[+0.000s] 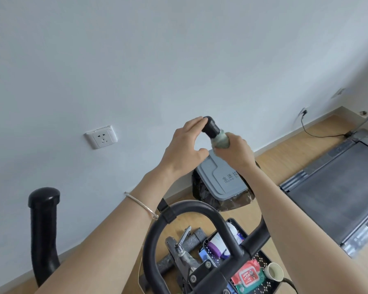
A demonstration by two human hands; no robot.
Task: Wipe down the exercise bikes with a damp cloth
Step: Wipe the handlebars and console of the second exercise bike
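My right hand grips the cloth round the handle. My left hand touches its tip, fingers loose. A bin sits just below, mid-frame.

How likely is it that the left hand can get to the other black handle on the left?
Probably yes: the left hand only touches the handle end with its fingertips, gripping nothing, and nothing stands between it and the left handle.
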